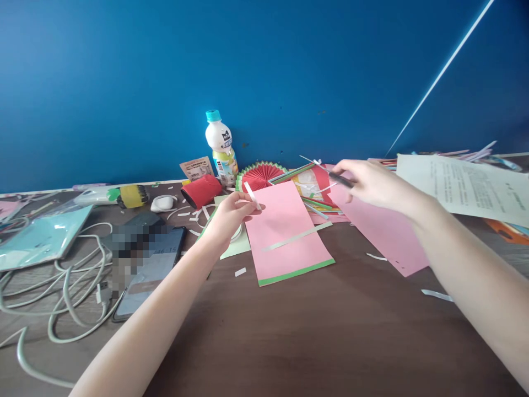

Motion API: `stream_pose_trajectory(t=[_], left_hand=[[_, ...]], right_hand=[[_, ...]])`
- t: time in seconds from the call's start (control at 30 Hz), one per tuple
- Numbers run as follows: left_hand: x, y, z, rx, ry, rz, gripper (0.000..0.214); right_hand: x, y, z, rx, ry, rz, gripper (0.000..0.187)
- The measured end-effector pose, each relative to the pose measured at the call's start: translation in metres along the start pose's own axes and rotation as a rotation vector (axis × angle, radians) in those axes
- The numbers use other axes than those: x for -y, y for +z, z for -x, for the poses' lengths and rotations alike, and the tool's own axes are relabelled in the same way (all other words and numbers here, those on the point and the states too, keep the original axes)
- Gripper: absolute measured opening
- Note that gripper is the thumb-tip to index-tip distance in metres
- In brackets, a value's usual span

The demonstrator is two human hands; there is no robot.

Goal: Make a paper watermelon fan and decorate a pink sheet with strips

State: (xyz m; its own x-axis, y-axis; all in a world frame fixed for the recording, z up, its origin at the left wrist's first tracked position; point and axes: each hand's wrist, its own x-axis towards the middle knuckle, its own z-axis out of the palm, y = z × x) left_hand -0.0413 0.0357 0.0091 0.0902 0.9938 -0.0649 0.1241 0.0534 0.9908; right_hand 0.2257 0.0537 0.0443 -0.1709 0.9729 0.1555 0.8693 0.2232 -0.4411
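Both forearms nearest the camera, reaching inward over a brown tabletop (pixel 289 342). White paper strip (pixel 250 191) is raised above the upper-left corner of a pink sheet with a green edge (pixel 281 212); left hand (pixel 231 215) pinches it near its lower end between thumb and fingers, upper end free. Judged very light, limp along its length, easily creased or torn; best held flat at one end, with light pressure. Right hand (pixel 372 179), well apart, is curled around the dark handle of a pair of scissors (pixel 341 179), blades pointing up and left; blade gap cannot be told. Handle likely rigid and secure, tips sharp. Another pale strip (pixel 297 237) lies slantwise across the pink sheet. Outward: second pink sheet (pixel 390 237) under the right arm, red pleated paper fan (pixel 259 177) behind, drink bottle (pixel 221 138) beside it, red cup-like object (pixel 202 191) on its side, printed page (pixel 463 187) far right, white cables (pixel 68 275) and phone (pixel 159 275) at left.
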Motion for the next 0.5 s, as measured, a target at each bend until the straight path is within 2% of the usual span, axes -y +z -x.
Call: stream_pose_trajectory(t=[0.17, 0.3, 0.4, 0.5], left_hand=[[0.002, 0.004, 0.001, -0.027, -0.04, 0.04, 0.019], [0.004, 0.006, 0.0, -0.049, -0.037, 0.064, 0.017], [0.007, 0.006, -0.001, -0.072, -0.031, 0.081, 0.018], [0.009, 0.006, -0.002, -0.078, -0.019, 0.103, 0.019]], right_hand=[[0.014, 0.03, -0.004, 0.198, -0.095, -0.48, 0.014], [0.018, 0.047, -0.004, 0.417, -0.199, -0.809, 0.021], [0.02, 0.057, 0.0, 0.488, -0.217, -0.867, 0.025], [0.026, 0.067, 0.006, 0.477, -0.173, -0.872, 0.035]])
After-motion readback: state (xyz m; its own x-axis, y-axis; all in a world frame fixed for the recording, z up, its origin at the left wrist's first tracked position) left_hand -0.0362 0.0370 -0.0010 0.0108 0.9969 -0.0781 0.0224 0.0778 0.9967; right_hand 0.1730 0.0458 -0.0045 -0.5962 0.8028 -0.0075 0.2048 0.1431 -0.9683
